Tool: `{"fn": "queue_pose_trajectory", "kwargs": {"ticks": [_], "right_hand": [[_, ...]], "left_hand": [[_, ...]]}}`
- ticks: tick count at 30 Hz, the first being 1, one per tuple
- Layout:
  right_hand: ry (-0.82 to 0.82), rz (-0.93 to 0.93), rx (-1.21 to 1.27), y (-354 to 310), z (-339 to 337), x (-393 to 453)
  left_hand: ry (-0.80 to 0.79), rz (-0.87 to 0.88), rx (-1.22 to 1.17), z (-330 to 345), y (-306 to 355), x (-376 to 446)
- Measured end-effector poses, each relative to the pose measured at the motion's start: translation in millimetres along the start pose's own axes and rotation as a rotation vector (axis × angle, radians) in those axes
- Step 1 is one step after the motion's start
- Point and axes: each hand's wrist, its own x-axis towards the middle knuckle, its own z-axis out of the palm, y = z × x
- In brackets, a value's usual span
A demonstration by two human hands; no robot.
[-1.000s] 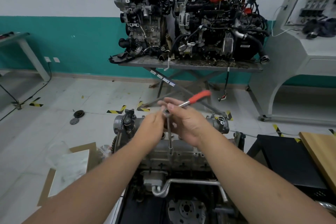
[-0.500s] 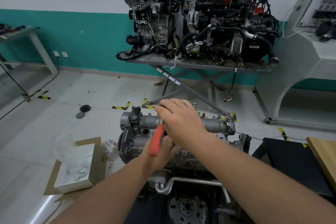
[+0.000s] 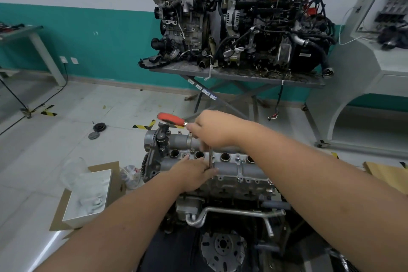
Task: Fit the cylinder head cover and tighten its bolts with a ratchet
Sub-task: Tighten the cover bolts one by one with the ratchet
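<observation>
The grey cylinder head cover (image 3: 234, 166) lies on top of the engine in front of me, with several round plug holes along it. A ratchet with a red handle (image 3: 171, 119) stands over it on a long thin extension (image 3: 210, 158) that runs down to the cover. My right hand (image 3: 215, 131) grips the ratchet at its head, with the red handle sticking out to the left. My left hand (image 3: 194, 175) holds the lower end of the extension against the cover's near side. The bolt under the socket is hidden by my fingers.
A cardboard box with a white tray (image 3: 88, 192) sits on the floor to the left. Two engines (image 3: 238, 17) stand on a metal table behind. A wooden board (image 3: 388, 174) lies at the right, and a grey console (image 3: 375, 68) stands at the far right.
The red handle has swung from pointing down towards me to pointing up and left. My left hand stays low on the extension. The view has shifted slightly.
</observation>
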Motion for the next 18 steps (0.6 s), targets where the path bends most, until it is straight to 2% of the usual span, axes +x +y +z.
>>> {"fn": "queue_pose_trajectory", "kwargs": {"ticks": [3, 5, 6, 8, 10, 11, 12, 14, 16, 18], "right_hand": [[0.038, 0.145, 0.841, 10.7, 13.4, -1.0], [0.199, 0.212, 1.404, 12.6, 30.1, 0.5], [0.303, 0.231, 1.609, 13.6, 38.1, 2.1], [0.456, 0.207, 1.867, 16.0, 50.5, 3.5], [0.553, 0.137, 1.94, 20.9, 60.5, 4.5], [0.609, 0.094, 1.838, 21.9, 65.1, 3.3], [0.679, 0.057, 1.618, 22.8, 70.5, 2.4], [0.851, -0.086, 0.91, 26.5, 80.9, -0.9], [1.024, -0.343, 0.198, 35.0, 85.2, 2.4], [1.0, -0.443, -0.183, 35.6, 77.1, 4.0]], "left_hand": [[-0.009, -0.023, 0.029, -2.6, 2.9, -0.5], [-0.022, -0.048, 0.052, -4.8, 5.7, -0.5], [-0.034, -0.053, 0.081, -6.1, 7.4, -1.2], [-0.062, -0.056, 0.115, -9.4, 9.2, -0.4], [-0.083, -0.069, 0.118, -13.7, 10.6, -0.8], [-0.087, -0.073, 0.113, -14.9, 11.5, -1.2], [-0.091, -0.077, 0.102, -17.5, 13.3, -2.0], [-0.096, -0.106, 0.08, -22.1, 19.5, -4.9], [-0.029, -0.111, 0.013, -27.4, 26.7, -8.6], [0.066, -0.07, -0.136, -32.6, 31.7, -13.9]]}}
